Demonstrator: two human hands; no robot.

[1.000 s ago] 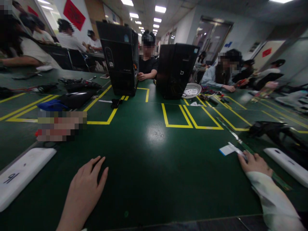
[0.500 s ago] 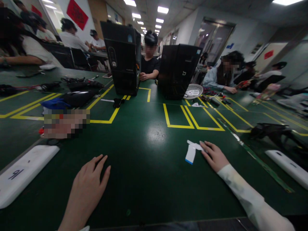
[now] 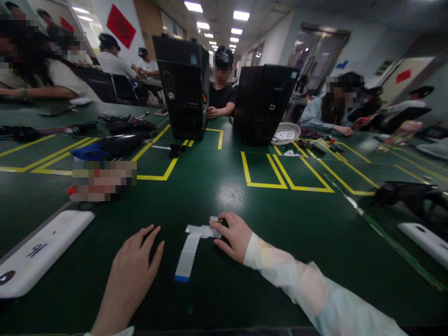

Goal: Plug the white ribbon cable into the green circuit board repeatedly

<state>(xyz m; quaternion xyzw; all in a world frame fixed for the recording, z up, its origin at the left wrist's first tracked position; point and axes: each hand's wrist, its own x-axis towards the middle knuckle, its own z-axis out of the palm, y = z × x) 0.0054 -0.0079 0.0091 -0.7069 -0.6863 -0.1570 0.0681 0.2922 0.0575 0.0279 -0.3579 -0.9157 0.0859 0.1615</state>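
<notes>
The right hand (image 3: 233, 235) has its fingers bent over one end of the strip (image 3: 189, 256); this grip appears to be pinching that end, though the fingers hide where the thumb meets it. The strip reaches out to the left of the grip, then bends toward the wearer, its blue tip (image 3: 181, 278) farthest from the holding fingers. Whether the strip lies flat on the worktop (image 3: 245, 298) or is held just above it, I cannot tell.

The left hand (image 3: 135, 268) is spread loosely with nothing in it, thumb well apart from the fingers, and the long leg of the strip lies between the two hands, touching only the right.

Farther left of the right grip, past the left hand, is a white box (image 3: 45, 252); well off to its right is another, the right box (image 3: 425, 242). Beyond the grip stand two towers, the left tower (image 3: 182, 88) and the right tower (image 3: 266, 105), with a basket (image 3: 287, 135) just beside the latter.

What could go wrong: the strip looks thin and is held at one end only — a pull from there could crease it at the bend or let the blue tip drag. A loose pinch might let it slip, and if the left hand came down carelessly — thumb first — it could fold the long leg.
</notes>
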